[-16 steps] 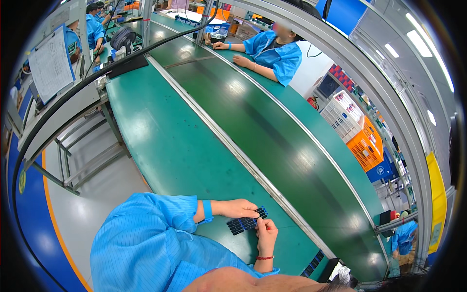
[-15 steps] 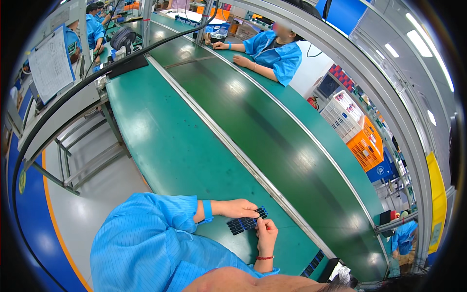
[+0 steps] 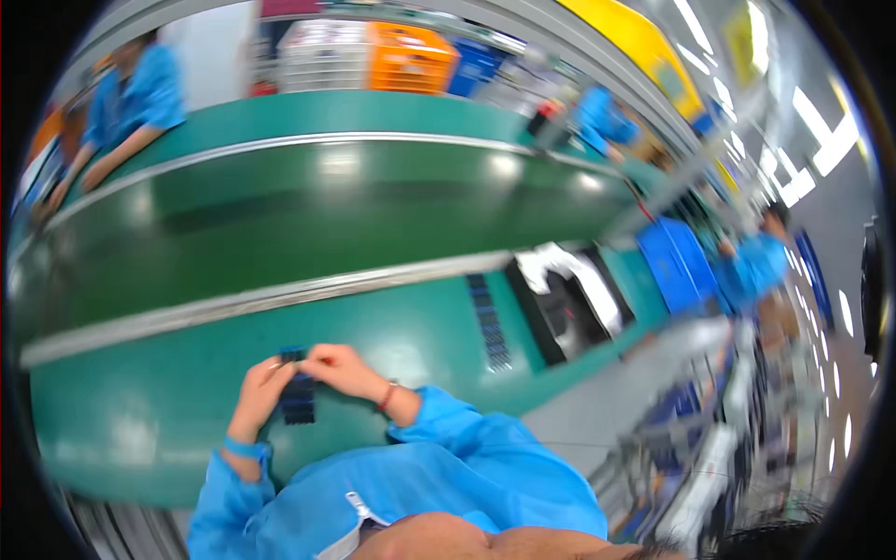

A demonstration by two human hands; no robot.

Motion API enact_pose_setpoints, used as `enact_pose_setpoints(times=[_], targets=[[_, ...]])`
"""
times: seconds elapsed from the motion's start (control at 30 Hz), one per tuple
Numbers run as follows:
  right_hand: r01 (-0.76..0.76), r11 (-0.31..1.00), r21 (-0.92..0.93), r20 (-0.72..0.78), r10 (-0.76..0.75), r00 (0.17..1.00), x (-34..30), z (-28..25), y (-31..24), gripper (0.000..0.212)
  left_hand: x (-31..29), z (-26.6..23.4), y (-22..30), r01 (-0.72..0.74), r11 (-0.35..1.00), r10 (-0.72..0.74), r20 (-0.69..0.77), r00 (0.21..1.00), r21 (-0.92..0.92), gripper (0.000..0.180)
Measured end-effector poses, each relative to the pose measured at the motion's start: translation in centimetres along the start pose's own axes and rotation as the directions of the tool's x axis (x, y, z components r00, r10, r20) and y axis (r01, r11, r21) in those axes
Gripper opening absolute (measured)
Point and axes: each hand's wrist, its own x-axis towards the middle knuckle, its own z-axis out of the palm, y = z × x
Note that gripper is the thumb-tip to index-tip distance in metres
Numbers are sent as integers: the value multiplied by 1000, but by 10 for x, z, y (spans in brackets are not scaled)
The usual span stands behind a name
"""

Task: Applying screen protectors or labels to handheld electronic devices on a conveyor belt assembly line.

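Note:
My left hand (image 3: pixel 257 394) and my right hand (image 3: pixel 343 370) meet over the near green worktop. Between them is a sheet of small black rectangular pieces with bluish gaps (image 3: pixel 299 403). The left fingers are closed at its left edge, and the right fingers pinch near its upper end. Motion blur smears the fingertips, and part of the sheet is hidden under them. A similar dark segmented strip (image 3: pixel 487 322) lies on the worktop to the right of my hands, touched by neither.
A black open box (image 3: pixel 551 345) with white wrapping stands beyond the strip. A blue bin (image 3: pixel 676 265) is at the right. Past a metal rail (image 3: pixel 280 291) runs a dark green conveyor belt (image 3: pixel 373 215). Co-workers in blue sit at far left (image 3: pixel 149 93) and right (image 3: pixel 761 264).
My view has swung to the right, bringing the black box and blue bin into sight. Both hands stay together on the black sheet, which now appears more upright in the picture.

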Motion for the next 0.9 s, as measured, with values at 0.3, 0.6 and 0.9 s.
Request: enact_pose_setpoints(times=[0.3, 0.6, 0.9], targets=[[73, 994, 78, -18, -72, 997, -5, -8, -3, 22, -1, 4, 2, -8, 994, 12, -32, 999, 112, 21], [104, 989, 101, -63, -98, 993, -3, -5, 2, 27, 1, 4, -5, -44, 997, 39, 73, 997, 60, 22], [69, 995, 76, -53, -65, 996, -2, -7, -1, 24, 3, 3, -6, 2, 1000, -3, 45, 999, 15, 20]])
